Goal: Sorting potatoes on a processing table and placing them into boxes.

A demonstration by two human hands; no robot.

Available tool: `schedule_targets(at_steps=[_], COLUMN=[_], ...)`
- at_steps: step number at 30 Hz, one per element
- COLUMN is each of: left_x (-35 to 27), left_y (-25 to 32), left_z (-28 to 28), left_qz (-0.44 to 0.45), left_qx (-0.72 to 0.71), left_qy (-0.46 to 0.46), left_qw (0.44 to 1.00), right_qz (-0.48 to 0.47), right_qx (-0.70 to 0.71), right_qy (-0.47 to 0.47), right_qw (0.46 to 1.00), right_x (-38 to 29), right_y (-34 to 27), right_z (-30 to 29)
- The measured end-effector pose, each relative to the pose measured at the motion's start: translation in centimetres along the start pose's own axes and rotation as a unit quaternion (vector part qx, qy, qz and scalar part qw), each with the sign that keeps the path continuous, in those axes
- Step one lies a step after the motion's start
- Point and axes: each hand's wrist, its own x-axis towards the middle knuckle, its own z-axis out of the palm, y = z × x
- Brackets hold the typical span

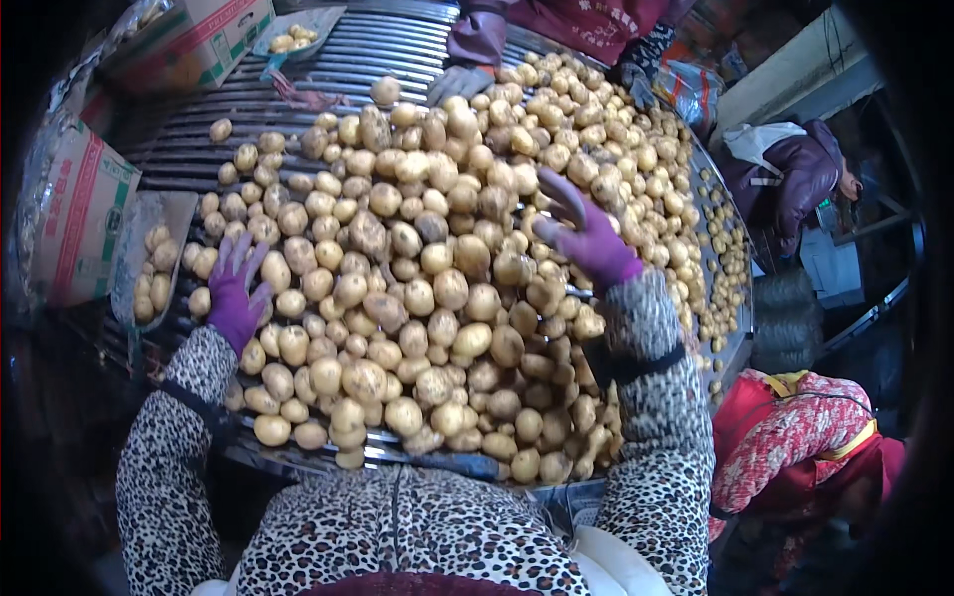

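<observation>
A large heap of potatoes [417, 298] covers a metal roller table [358, 59]. My left hand [237, 290], in a purple glove with greyish fingers, rests at the heap's left edge with its fingers spread, touching potatoes and holding none. Over the right part of the heap is my right hand [585, 231] in a matching glove, its fingers apart and pointing up and left, with nothing in it. Whether its fingertips touch the potatoes I cannot tell. A scoop-like tray [185, 223] with several potatoes lies left of my left hand.
Printed cardboard boxes [82, 216] stand at the left. Another tray [328, 22] with small potatoes lies at the far side, near a pinkish rag [305, 95]. Across the table a co-worker's gloved hand [458, 83] touches the heap. Other people [805, 439] are at the right.
</observation>
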Motion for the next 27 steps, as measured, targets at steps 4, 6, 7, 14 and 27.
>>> schedule_targets(at_steps=[4,6,7,14,27], left_x=[0.2,0.3,0.2,0.5,18.9], left_y=[-0.9,-0.7,-0.2,11.3,12.8], left_z=[1.1,1.0,0.7,-2.9,1.7], left_qz=[0.001,-0.016,-0.026,0.354,0.309], left_qx=[0.021,0.035,0.038,-0.188,0.051], left_qy=[0.004,-0.016,-0.021,-0.185,-0.083], left_qw=[1.0,0.999,0.999,0.897,0.946], right_qz=[0.006,0.029,0.039,-0.084,-0.126], right_qx=[-0.297,-0.337,-0.485,-0.504,-0.441], right_qy=[-0.071,-0.112,-0.158,-0.156,-0.105], right_qw=[0.952,0.934,0.859,0.845,0.883], right_x=[-13.3,-17.2,-18.2,-11.1,9.0], right_y=[-1.1,-1.4,-1.3,-0.3,3.8], right_z=[5.3,8.5,10.2,13.1,9.2])
